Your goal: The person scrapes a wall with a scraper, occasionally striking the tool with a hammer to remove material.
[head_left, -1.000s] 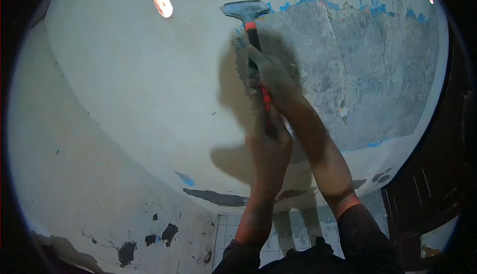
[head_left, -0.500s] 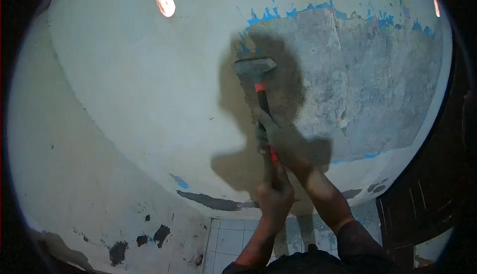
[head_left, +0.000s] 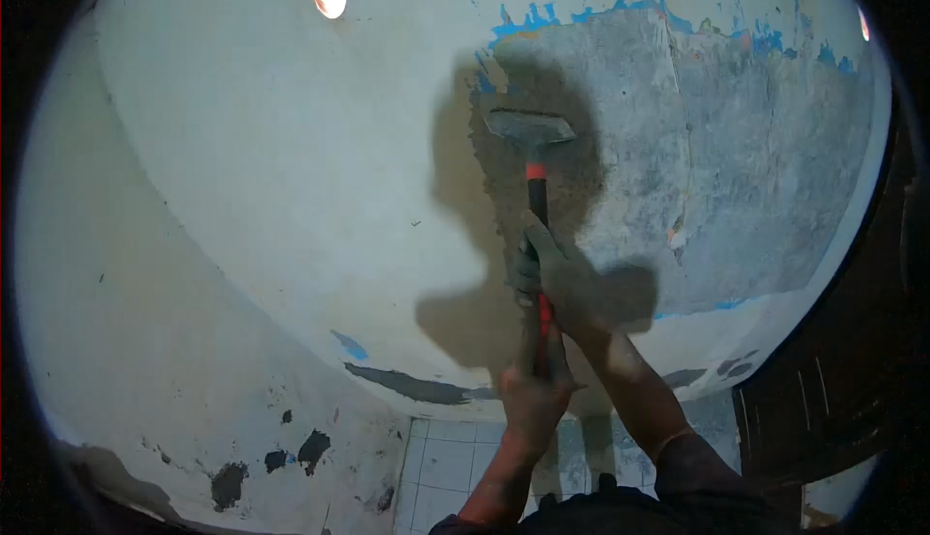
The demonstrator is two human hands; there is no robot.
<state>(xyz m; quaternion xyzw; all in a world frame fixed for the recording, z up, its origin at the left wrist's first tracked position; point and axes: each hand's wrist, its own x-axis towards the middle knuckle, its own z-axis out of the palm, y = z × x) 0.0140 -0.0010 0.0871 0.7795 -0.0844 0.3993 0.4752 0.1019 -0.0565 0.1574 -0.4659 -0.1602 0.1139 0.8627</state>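
Both hands grip a long-handled wall scraper (head_left: 531, 129), whose wide flat head lies over the bare grey patch, near its left edge. Its black handle has red bands. My right hand (head_left: 548, 268) is closed around the middle of the handle. Lower down, near the handle's end, my left hand (head_left: 539, 394) is wrapped round it as well. Pale paint on the wall (head_left: 320, 176) borders the grey patch (head_left: 736, 157) in a ragged line just left of the blade. Whether the blade's edge touches the wall is hard to tell in my shadow.
Blue paint remnants (head_left: 528, 23) fringe the patch's top. A dark bare strip (head_left: 412, 387) runs low on the wall. Dark chipped spots (head_left: 230, 485) mark the side wall at left. White floor tiles (head_left: 446, 457) lie below, and a dark panel (head_left: 823, 390) stands at right.
The scraper head has moved right, away from the paint's edge and onto the grey patch, and its right end now tilts downward. Both hands shifted slightly right with the handle.
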